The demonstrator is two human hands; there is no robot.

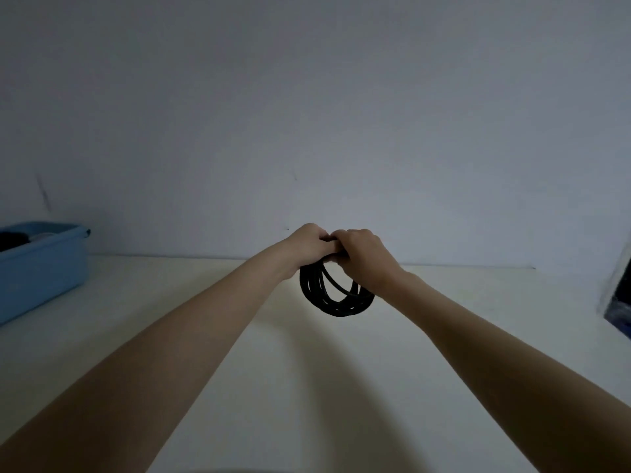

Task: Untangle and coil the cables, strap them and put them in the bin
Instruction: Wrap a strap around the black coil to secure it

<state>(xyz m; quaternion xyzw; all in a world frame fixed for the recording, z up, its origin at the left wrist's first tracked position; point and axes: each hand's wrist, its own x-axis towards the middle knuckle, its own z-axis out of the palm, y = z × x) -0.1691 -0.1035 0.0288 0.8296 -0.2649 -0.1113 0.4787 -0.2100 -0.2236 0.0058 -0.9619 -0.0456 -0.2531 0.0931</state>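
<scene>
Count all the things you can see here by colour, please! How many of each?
Black: 1, the coiled cable, held by the left hand and the right hand.
Blue: 1, the bin.
Cream: 1, the table.
Total: 3 things.

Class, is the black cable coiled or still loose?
Coiled: the black cable hangs in stacked loops below both hands; any strap is hidden.
</scene>
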